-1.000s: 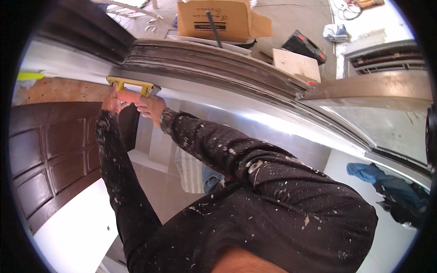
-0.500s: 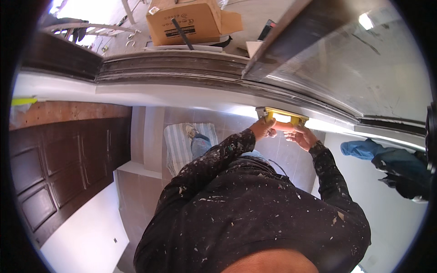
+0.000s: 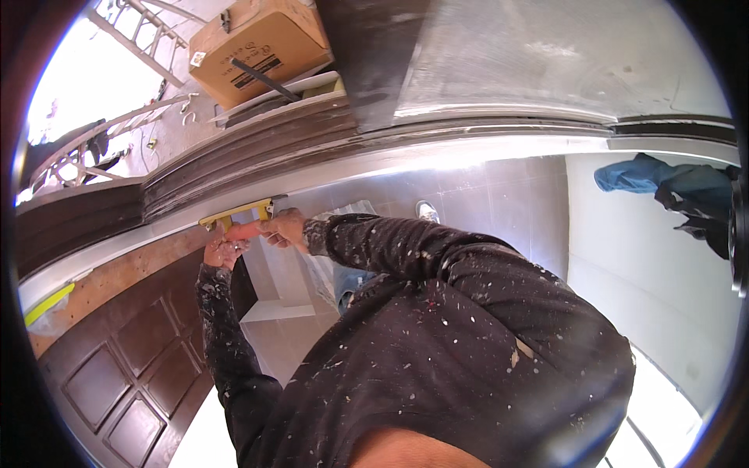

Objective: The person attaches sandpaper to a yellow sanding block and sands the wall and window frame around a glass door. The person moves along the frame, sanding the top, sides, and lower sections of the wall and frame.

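A yellow-framed hand tool (image 3: 236,212) with a fat orange handle (image 3: 243,230) lies along the white wall edge under the dark window frame, toward the left. My right hand (image 3: 285,226) is closed round the handle's right end. At the other end, the fingers of my left hand (image 3: 226,249) curl on the handle and up against the yellow frame. The tool's working face is turned to the wall and hidden. Both paint-spattered dark sleeves are bent toward the tool, the right arm reaching across my body.
A dark window frame (image 3: 257,148) runs above the white ledge (image 3: 406,162). Beyond it stand a cardboard box (image 3: 257,54) and a ladder (image 3: 144,47). A brown panelled door (image 3: 148,335) lies below left, under a wooden board (image 3: 133,265). Blue and black clothing (image 3: 671,187) hangs on the right wall.
Both hands have carried the yellow tool leftward along the wall, from the glass pane's side to above the door. My body and view have shifted with it.
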`<state>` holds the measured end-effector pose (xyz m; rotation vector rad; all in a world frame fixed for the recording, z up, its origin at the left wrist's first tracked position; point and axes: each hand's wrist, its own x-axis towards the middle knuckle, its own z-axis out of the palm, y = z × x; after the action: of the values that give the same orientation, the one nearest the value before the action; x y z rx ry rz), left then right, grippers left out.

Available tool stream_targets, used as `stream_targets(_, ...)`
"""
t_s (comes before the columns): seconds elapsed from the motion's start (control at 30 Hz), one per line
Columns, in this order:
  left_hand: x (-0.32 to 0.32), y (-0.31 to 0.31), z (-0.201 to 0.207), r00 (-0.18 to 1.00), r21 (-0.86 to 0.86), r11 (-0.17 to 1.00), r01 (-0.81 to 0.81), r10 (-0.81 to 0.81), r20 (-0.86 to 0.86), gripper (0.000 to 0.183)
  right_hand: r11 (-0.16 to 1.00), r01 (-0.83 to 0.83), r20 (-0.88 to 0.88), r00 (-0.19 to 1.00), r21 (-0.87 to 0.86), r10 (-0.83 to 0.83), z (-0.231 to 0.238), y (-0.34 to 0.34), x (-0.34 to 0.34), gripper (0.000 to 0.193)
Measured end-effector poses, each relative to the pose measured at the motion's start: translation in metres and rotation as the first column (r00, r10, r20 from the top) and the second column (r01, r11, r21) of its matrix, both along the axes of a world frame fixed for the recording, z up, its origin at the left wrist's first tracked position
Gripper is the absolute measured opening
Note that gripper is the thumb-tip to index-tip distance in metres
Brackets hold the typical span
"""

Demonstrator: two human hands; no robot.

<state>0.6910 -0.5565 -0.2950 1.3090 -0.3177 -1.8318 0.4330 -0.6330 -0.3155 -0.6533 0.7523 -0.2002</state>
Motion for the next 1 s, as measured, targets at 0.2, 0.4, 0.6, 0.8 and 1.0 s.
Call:
stream_targets(0.2, -0.229, -0.045, -0.004, 0.994, -0.047, 0.994, 0.102, -0.103, -0.022, 0.042, 0.990, 0.138, -0.144, 0.980, -0.016, -0.139, 0.014, -0.035, -0.233, 0.040)
stream_targets(0.4, -0.479, -0.114, -0.012, 0.832, -0.175, 0.868, 0.464, -0.495, -0.250, 0.072, 0.974, 0.152, -0.192, 0.964, -0.167, -0.184, 0.055, -0.076, -0.499, 0.045)
stream_targets(0.6, -0.450, -0.109, -0.020, 0.808, -0.132, 0.870, 0.476, -0.492, -0.324, 0.059, 0.976, 0.177, -0.092, 0.978, -0.127, -0.189, 0.033, -0.061, -0.463, 0.049)
stream_targets(0.8, -0.142, -0.038, -0.029, 0.963, 0.070, 0.977, 0.201, -0.184, -0.196, 0.053, 0.938, -0.089, -0.095, 0.994, -0.334, 0.061, -0.035, -0.028, -0.172, 0.035)
stream_targets(1.0, -0.099, -0.048, 0.011, 0.933, 0.129, 0.926, 0.354, -0.340, -0.120, 0.056, 0.981, 0.169, -0.132, 0.975, -0.094, -0.180, 0.006, -0.015, -0.103, 0.032)
